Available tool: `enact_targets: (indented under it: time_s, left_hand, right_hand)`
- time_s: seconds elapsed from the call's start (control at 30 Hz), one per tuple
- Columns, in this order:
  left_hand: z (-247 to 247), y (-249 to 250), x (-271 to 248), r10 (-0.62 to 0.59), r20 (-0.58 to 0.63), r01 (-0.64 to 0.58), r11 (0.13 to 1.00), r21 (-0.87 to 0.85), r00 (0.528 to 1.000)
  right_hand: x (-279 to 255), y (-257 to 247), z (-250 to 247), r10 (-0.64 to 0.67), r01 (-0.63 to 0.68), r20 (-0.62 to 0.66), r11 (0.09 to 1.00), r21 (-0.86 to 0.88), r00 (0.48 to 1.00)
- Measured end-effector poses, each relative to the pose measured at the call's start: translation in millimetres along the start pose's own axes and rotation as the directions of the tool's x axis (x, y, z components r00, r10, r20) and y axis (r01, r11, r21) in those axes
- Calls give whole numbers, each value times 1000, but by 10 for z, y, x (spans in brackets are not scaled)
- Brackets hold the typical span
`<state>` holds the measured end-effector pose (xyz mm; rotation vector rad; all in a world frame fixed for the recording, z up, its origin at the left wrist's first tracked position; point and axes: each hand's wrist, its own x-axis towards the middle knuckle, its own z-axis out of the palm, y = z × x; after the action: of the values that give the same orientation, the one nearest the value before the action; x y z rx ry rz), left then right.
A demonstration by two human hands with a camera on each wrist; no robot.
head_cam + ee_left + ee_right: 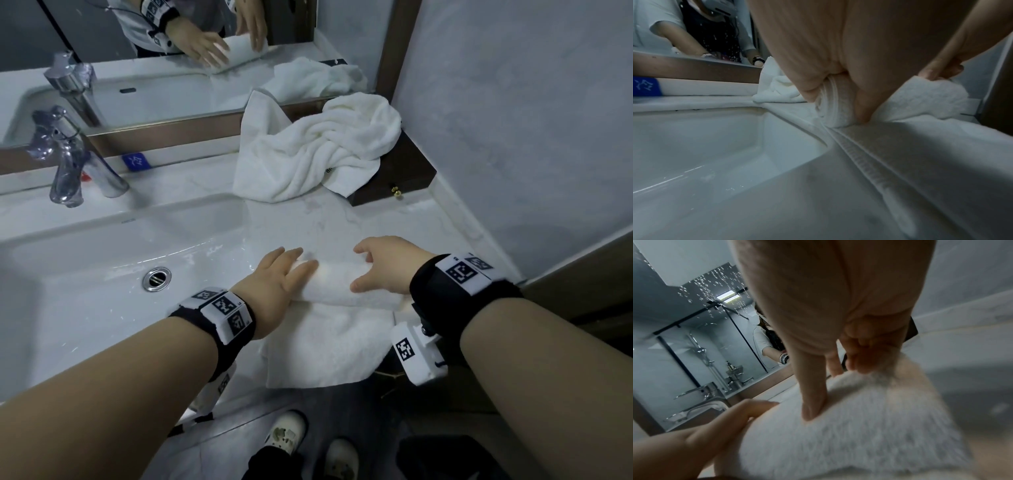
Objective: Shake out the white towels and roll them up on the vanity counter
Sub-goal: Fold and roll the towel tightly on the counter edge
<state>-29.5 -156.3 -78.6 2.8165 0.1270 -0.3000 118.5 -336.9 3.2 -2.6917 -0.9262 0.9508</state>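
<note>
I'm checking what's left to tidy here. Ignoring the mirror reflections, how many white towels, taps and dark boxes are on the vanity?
White towels: 2 (half-rolled towel, crumpled towel)
Tap: 1
Dark box: 1
Total: 4

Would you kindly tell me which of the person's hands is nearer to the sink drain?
Left. The left hand presses the rolled towel at the end beside the sink, close to the drain; the right hand grips the opposite end, farther away.
</note>
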Motion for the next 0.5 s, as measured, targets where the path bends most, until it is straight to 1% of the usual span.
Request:
enact_targets:
  time_s: [0.1,0.2,0.27,0.33,0.4,0.5]
  left_hand:
    - [-7,13,-49,11,-1,-11,999,-32,1000]
    - [-37,33,-132,48,-1,-48,997,-64,999]
    - [-73,44,-192,77,-31,-80,992,-94,997]
    - [-129,55,-243,91,-64,-99,984,-146,994]
    - [-217,65,-265,58,-45,-67,969,-239,997]
    - [-392,60,-214,-53,86,77,948,-309,995]
  right_hand:
    - [17,-73,2,22,-15,75,995,-99,997]
    - [1,-141,41,31,-14,107,987,-157,994]
    - [-12,-186,63,39,-11,111,972,-234,993]
    - [-26,-212,92,26,4,88,948,-319,996]
    - [-42,-203,132,-9,26,50,931,-363,999]
    - [-58,-170,211,-47,42,-5,936,-349,999]
